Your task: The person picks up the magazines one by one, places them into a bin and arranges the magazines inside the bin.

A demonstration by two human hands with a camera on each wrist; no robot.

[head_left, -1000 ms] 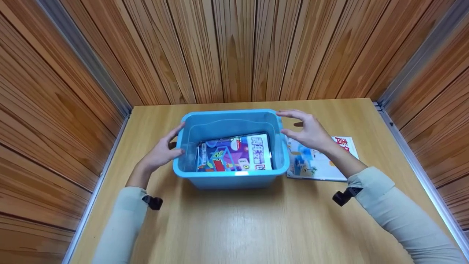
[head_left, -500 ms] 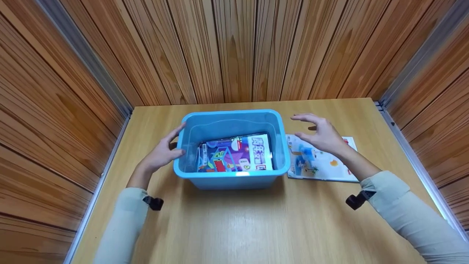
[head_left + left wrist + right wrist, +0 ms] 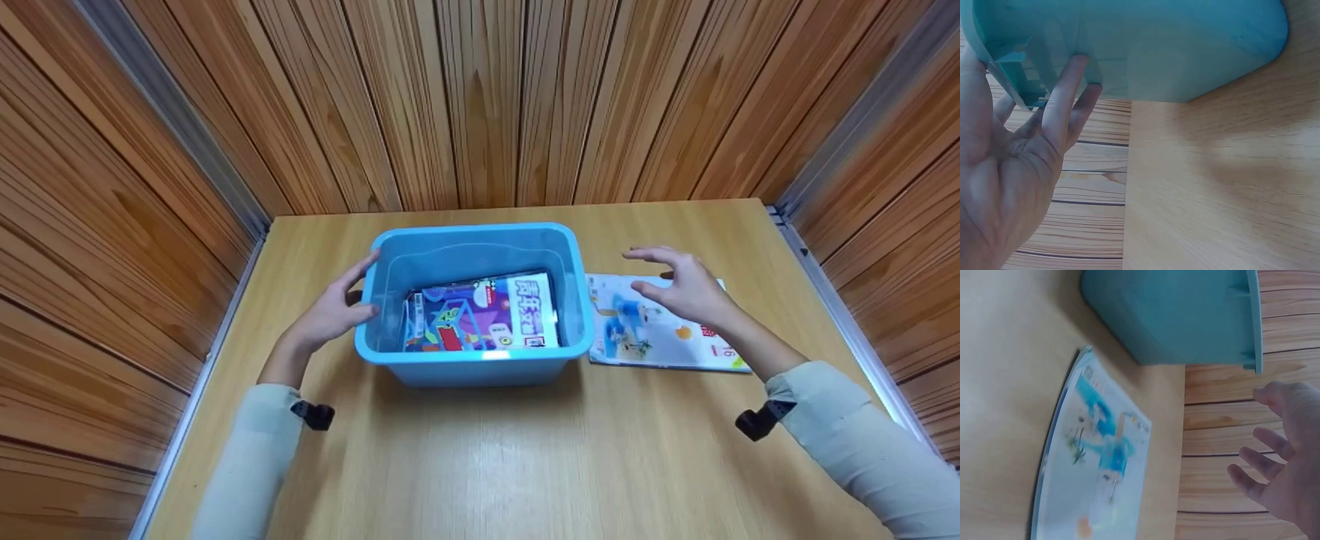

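Note:
A light blue plastic bin (image 3: 472,361) stands on the wooden table, with a colourful purple magazine (image 3: 480,313) lying flat inside it. My left hand (image 3: 330,311) rests against the bin's left wall (image 3: 1145,50), fingers (image 3: 1067,95) straight under its rim. My right hand (image 3: 686,289) hovers open above a white and blue magazine (image 3: 645,330) that lies on the table right of the bin. In the right wrist view that magazine (image 3: 1100,467) lies beside the bin (image 3: 1174,315), with the spread fingers (image 3: 1266,464) clear of it.
The light wooden table (image 3: 487,457) is boxed in by wood-panelled walls (image 3: 480,97) at the back and both sides. Metal strips (image 3: 847,315) run along the table's side edges.
My right hand has left the bin's right rim and moved right, over the magazine on the table. The left hand and the bin have stayed put.

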